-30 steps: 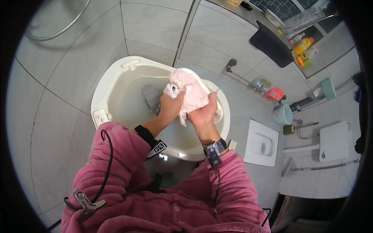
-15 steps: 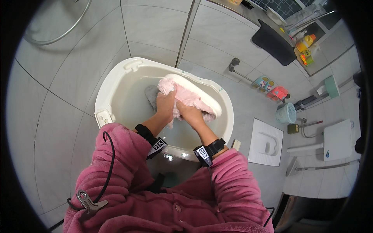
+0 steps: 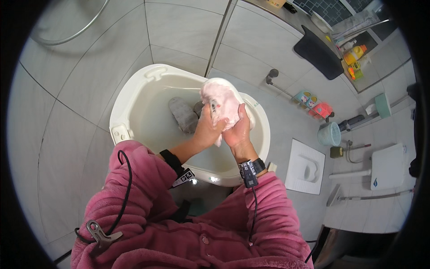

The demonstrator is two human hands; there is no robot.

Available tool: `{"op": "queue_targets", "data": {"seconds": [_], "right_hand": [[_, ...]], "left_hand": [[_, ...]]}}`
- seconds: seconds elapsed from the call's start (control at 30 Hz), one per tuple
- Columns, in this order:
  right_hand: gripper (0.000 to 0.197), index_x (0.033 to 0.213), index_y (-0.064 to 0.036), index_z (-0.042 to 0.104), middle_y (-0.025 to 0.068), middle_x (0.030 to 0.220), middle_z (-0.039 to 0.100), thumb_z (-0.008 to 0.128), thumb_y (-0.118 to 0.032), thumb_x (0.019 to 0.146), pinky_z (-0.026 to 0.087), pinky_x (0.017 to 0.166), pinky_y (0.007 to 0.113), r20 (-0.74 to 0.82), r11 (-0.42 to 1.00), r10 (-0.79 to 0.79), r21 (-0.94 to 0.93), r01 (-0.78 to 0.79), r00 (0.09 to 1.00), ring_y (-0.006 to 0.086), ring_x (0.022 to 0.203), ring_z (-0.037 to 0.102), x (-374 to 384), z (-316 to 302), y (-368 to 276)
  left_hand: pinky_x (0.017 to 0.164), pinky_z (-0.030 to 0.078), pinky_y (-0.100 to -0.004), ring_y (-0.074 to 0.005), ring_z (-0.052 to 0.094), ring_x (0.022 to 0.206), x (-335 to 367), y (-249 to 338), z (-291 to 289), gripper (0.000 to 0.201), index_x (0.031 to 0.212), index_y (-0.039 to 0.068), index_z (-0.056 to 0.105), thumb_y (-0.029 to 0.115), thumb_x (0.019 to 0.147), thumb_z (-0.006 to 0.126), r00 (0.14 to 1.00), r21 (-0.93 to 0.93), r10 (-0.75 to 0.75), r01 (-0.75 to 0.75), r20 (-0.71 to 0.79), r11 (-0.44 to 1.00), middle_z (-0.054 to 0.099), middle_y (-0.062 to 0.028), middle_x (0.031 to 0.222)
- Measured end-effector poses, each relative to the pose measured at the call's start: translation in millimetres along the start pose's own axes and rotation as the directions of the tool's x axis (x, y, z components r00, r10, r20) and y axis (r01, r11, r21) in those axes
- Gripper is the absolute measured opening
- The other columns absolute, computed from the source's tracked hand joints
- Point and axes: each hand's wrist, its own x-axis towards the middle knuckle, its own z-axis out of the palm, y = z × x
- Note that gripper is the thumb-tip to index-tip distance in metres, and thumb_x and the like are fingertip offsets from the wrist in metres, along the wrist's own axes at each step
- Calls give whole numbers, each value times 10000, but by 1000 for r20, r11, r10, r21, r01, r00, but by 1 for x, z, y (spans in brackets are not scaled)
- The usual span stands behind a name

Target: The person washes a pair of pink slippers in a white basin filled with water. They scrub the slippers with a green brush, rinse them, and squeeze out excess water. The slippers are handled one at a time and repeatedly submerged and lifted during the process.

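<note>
A wet pink fluffy slipper (image 3: 226, 101) with a white sole is held up over a white plastic tub (image 3: 117, 105). My left hand (image 3: 207, 131) grips its left side, fingers bent against the pink fabric near a small dark-and-red detail. On the right side, my right hand (image 3: 237, 131) is wrapped round it, thumb up along the edge. Cloudy water fills the tub. In that water lies a grey slipper (image 3: 181, 111), and next to it a darker grey piece (image 3: 198, 107), partly hidden behind my left hand and the pink slipper.
A squat toilet (image 3: 305, 166) is set in the floor to the right. Beyond it stand a light blue bucket (image 3: 329, 133) and a wall rack with colourful slippers (image 3: 320, 110). Tiled walls rise behind the tub. A yellow bottle (image 3: 354, 54) stands on the ledge at upper right.
The pink slipper has turned more upright, its pink upper now facing me. My right hand has shifted to its right edge, and more of the grey slipper shows.
</note>
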Motion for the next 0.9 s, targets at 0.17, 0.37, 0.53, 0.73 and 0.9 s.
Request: {"op": "queue_targets", "data": {"seconds": [0.17,0.37,0.53,0.73,0.9], "right_hand": [[720,1494,-9,401,139,1497,479,441,-565,1039,351,1160,416,42,932,117,-350,-95,992,270,1363,466,-16,-7,35],[842,1570,-55,264,119,1567,387,462,-637,994,314,1189,407,56,852,5,-523,25,998,255,1430,382,-10,-32,56],[745,1488,-13,365,143,1417,514,485,-575,1013,480,1022,409,-180,936,9,-344,-71,984,270,1251,545,12,-40,33],[619,1342,85,507,171,1189,641,497,-461,1052,584,826,411,-420,952,-130,-308,-6,898,267,987,664,25,-37,19],[705,1305,81,551,168,1187,640,541,-555,1003,568,862,418,-352,858,-52,-495,-138,935,254,1021,656,3,-22,35]], "left_hand": [[1025,448,-474,-454,536,1228,7,-17,-9,647,1448,34,419,274,910,687,994,288,65,-39,-84,957,540,-277,1358],[888,526,-448,-403,671,998,15,-23,-14,293,1213,25,627,230,1026,534,993,240,61,-35,-104,970,707,-211,1065],[937,500,-480,-427,638,1050,10,-21,-12,295,1232,7,625,166,1018,499,985,265,174,-169,3,949,677,-246,1119],[1000,394,-466,-340,558,1154,-11,-1,-19,390,1278,87,636,162,896,621,910,642,356,-405,213,651,625,-138,1175],[988,441,-439,-253,619,1083,43,-23,-43,357,1226,78,689,250,917,639,996,489,7,37,-88,872,669,-116,1150]]}}
